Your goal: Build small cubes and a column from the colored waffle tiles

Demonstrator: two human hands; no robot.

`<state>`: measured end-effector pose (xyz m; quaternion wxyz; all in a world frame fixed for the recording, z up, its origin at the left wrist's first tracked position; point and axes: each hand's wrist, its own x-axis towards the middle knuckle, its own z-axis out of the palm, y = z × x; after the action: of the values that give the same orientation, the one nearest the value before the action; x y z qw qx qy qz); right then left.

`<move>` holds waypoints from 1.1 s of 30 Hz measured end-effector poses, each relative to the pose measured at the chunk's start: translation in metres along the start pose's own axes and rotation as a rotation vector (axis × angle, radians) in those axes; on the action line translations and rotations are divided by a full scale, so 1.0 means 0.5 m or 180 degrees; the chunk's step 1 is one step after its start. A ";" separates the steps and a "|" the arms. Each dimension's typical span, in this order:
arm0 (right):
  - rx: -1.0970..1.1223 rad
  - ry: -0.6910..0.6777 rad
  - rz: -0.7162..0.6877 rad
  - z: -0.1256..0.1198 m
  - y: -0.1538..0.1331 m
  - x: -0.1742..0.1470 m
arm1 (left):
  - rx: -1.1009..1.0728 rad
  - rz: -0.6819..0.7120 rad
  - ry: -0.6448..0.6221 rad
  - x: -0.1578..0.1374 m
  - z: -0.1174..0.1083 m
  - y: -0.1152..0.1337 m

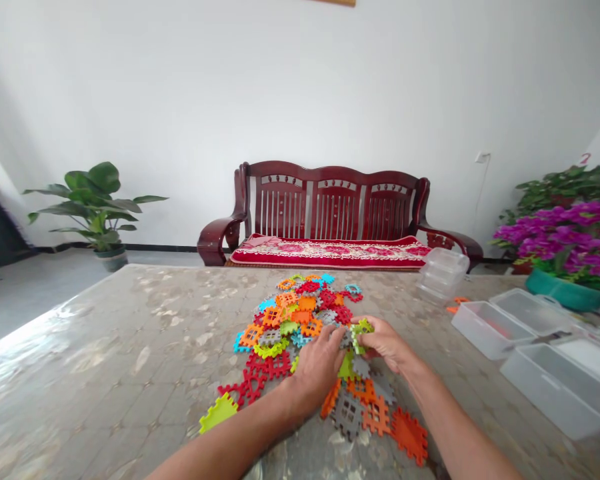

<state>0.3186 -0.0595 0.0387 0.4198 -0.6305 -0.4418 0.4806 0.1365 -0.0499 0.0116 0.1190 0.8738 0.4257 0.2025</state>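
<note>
1. A green toothed piece [361, 328] is pinched between the thumb and fingers of the right hand [385, 345], above the pile [306, 303] strung from near the table's [105, 373] far edge towards its near edge.
2. The left hand [316, 365] is laid across the pile, fingers slightly bent; whether anything is gripped cannot be told.
3. The pinch is probably best made light, with the teeth uncovered.
4. Loose neighbours should be steadied, lest they be dragged.
</note>
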 end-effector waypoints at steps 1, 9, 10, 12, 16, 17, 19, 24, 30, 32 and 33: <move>0.0015 0.0001 -0.0036 -0.002 -0.009 0.004 | -0.0113 0.0009 0.0064 0.006 -0.004 0.000; 0.0454 0.0087 -0.0467 0.018 -0.099 0.074 | -0.0345 0.0312 0.0939 0.074 -0.065 -0.053; 0.0487 0.0053 -0.0533 0.027 -0.109 0.084 | -0.0318 0.0286 0.0987 0.080 -0.076 -0.065; 0.0400 -0.0081 -0.0678 0.041 -0.119 0.102 | -0.0274 0.0225 0.1019 0.086 -0.097 -0.090; -0.0484 0.0059 -0.1055 0.042 -0.096 0.121 | -0.0160 0.0110 0.1002 0.061 -0.136 -0.142; -0.0717 0.0137 -0.1152 0.035 -0.083 0.119 | -0.0130 0.0087 0.0983 0.044 -0.144 -0.157; -0.1037 0.0182 -0.1334 0.014 -0.051 0.101 | -0.0074 0.0048 0.0920 -0.005 -0.153 -0.191; -0.1589 -0.0149 -0.1774 -0.040 0.039 -0.008 | 0.0445 -0.0040 0.0213 -0.189 -0.138 -0.292; -0.2444 -0.0824 -0.1526 -0.026 0.121 -0.131 | 0.0816 0.0019 -0.0254 -0.318 -0.115 -0.329; -0.2724 -0.0877 -0.1432 -0.007 0.132 -0.144 | 0.0859 -0.0012 -0.0220 -0.312 -0.109 -0.315; -0.2842 -0.0851 -0.1439 0.001 0.135 -0.146 | 0.0862 -0.0039 -0.0181 -0.304 -0.104 -0.306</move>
<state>0.3177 -0.1467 -0.0085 0.1430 -0.5701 -0.7788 0.2190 -0.0781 -0.0751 -0.0386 0.0132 0.8847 0.4509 0.1176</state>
